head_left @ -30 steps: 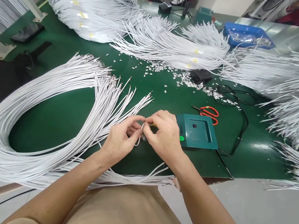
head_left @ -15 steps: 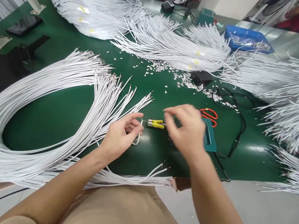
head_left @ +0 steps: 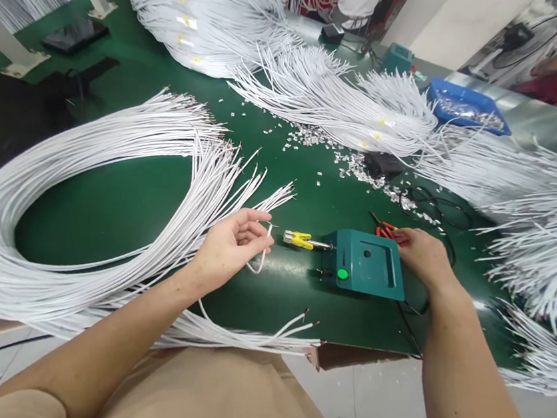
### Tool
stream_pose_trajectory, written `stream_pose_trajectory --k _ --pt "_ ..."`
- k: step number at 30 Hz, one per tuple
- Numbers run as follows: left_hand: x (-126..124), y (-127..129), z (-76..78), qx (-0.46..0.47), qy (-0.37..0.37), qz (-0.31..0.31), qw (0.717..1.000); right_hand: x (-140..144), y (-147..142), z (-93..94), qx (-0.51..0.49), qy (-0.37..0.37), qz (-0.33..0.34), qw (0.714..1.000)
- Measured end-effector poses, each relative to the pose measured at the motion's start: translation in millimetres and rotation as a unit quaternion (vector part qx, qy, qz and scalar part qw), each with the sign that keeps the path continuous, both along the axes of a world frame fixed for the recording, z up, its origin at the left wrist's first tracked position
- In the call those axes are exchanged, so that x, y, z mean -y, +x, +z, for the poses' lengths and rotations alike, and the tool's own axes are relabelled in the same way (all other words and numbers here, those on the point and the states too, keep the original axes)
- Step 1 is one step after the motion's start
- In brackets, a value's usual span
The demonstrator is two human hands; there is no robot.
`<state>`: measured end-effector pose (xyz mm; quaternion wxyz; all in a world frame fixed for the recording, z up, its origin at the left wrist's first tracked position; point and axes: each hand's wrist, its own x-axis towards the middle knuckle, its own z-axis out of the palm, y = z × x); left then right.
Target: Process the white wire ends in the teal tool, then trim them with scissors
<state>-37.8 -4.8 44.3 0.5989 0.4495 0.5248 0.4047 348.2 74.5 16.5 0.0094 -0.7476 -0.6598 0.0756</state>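
Head view: my left hand (head_left: 232,248) pinched a thin white wire (head_left: 263,262) over the table (head_left: 288,295), likely light and springy, best held just behind its tip; past the green box (head_left: 367,283), red-handled snips (head_left: 384,228) touched my half-curled right hand (head_left: 427,258), grip unclear.

the tabletop (head_left: 292,291) looks smooth and glossy, the red handles (head_left: 386,227) and teal box (head_left: 368,266) plastic, the beige garment (head_left: 201,409) matt cloth.

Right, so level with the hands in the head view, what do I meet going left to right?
Coiled white wires, left hand holding a white wire, yellow clip, green box, right hand, then the wire bundle at the right edge.
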Motion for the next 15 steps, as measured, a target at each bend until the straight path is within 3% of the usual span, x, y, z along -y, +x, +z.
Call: stream_pose_trajectory --k 2,4,6,8,10,12,15 --pt "0 -1 -0.1 0.004 -0.002 0.001 1.0 -2 -4 17.3 -0.043 -0.018 -0.051 0.998" --pt "0 -3 -0.6 0.012 -0.006 0.001 1.0 0 -16 40.6 -0.146 0.006 -0.092 0.985" --pt "-1 -4 -1.0 0.022 -0.01 0.001 1.0 10 -41 65.3 -0.299 0.057 -0.089 0.948" --pt "-2 -5 -1.1 0.028 -0.013 0.004 1.0 28 -79 86.0 -0.357 0.058 -0.005 0.932" --pt "-2 -5 -0.5 0.028 -0.009 0.008 1.0 50 -122 97.7 -0.344 0.015 0.128 0.93" --pt "-1 -5 0.5 0.02 0.003 0.018 1.0 71 -161 98.2 -0.288 0.007 0.212 0.934" --pt "2 -6 2.0 -0.005 0.025 0.031 0.999 92 -197 82.9 -0.195 0.025 0.225 0.954"
